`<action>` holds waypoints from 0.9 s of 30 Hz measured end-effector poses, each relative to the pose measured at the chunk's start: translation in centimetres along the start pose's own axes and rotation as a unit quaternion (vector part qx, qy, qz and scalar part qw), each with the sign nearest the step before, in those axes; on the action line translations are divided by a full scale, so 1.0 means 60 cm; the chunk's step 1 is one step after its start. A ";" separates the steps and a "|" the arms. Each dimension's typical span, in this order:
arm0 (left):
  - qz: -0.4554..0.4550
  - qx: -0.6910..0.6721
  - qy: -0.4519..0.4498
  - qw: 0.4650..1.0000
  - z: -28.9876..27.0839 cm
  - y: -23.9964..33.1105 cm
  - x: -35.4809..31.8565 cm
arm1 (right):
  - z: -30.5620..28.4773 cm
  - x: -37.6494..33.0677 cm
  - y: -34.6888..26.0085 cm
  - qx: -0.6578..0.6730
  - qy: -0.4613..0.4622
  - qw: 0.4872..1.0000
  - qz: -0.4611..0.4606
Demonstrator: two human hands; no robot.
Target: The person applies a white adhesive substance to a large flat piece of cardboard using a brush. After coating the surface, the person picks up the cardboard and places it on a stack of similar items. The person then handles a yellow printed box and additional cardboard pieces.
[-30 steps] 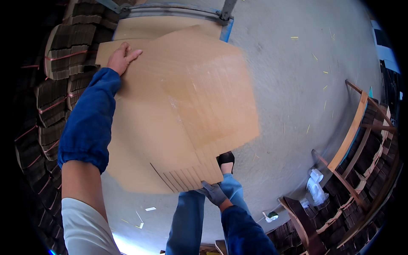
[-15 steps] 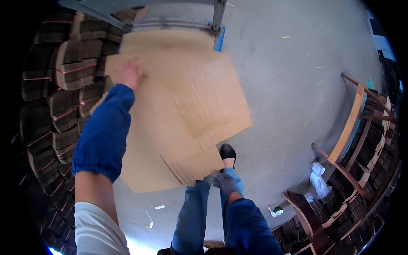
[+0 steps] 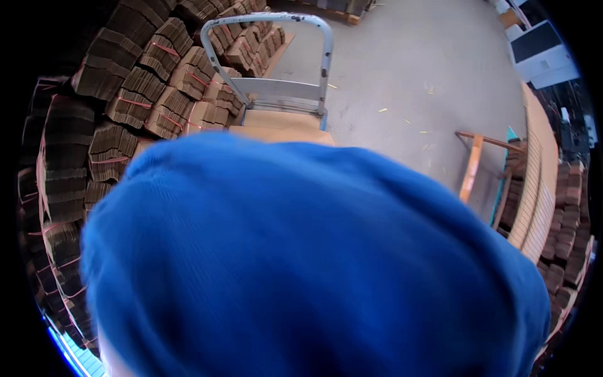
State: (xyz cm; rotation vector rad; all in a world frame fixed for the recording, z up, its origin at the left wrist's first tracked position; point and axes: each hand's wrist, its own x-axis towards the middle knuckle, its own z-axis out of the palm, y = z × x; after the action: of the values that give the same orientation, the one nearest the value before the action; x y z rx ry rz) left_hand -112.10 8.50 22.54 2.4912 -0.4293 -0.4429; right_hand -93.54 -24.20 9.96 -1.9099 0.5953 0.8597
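A blue sleeve (image 3: 314,251), close up and blurred, covers most of the picture; which arm it belongs to I cannot tell. Neither of my hands shows, so whatever they hold or touch is hidden behind it. Beyond the sleeve's upper edge, flat brown cardboard (image 3: 282,119) lies at the foot of a platform cart, and only its far strip is visible. The cart's grey tubular handle (image 3: 270,19) stands upright at the far side.
Strapped bundles of folded cardboard (image 3: 132,94) are piled along the left. To the right stands a wooden frame (image 3: 474,163), with more stacks behind it. A white machine (image 3: 543,53) is at far right, and a loaded pallet (image 3: 355,19) at the back.
Earlier, my left hand lay on a large cardboard sheet and my gloved right hand was at its near edge. Now the blue sleeve blocks both, and the view has tilted up toward the cart handle.
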 end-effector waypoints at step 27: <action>0.220 0.422 -0.184 0.860 0.140 0.693 0.513 | -0.566 -0.067 1.011 0.684 0.118 0.719 0.039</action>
State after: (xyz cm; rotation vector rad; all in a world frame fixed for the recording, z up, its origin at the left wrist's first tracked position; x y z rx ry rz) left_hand -96.47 -40.34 33.45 2.9584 -1.6082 -0.6357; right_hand -127.80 -81.66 -9.32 -0.5804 1.0602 0.0259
